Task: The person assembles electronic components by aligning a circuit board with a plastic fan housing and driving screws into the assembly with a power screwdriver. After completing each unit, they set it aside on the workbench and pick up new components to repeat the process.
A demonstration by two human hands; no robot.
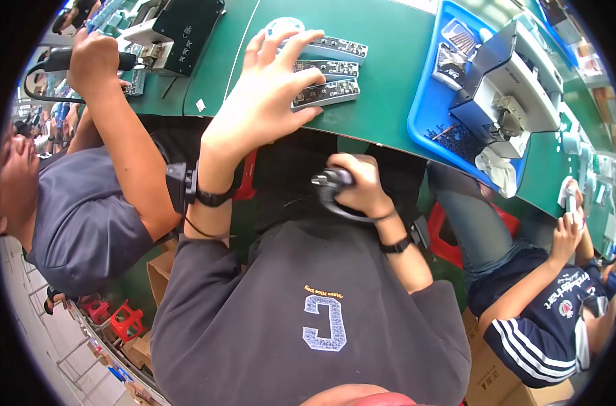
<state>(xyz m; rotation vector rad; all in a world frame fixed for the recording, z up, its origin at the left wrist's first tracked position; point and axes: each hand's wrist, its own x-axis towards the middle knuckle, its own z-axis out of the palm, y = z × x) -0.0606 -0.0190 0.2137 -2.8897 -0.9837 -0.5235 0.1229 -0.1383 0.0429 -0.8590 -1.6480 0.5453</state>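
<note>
My left hand reaches over the green table with its fingers spread. Under and beside its fingertips lie three long grey housings with circuit boards in them: the far one, the middle one and the near one. Whether the fingertips touch them I cannot tell. Closer to my body, below the table edge, my right hand is closed around a dark electric screwdriver, blurred, its metal tip pointing left. A grey cable curves beneath that hand. A white roundish thing shows partly behind my left fingers.
At the right, a blue tray bears a white-and-black screw feeder, small dark screws and a white cloth. On the left a co-worker's hand grips a black screwdriver near a black machine. Another person sits at the right.
</note>
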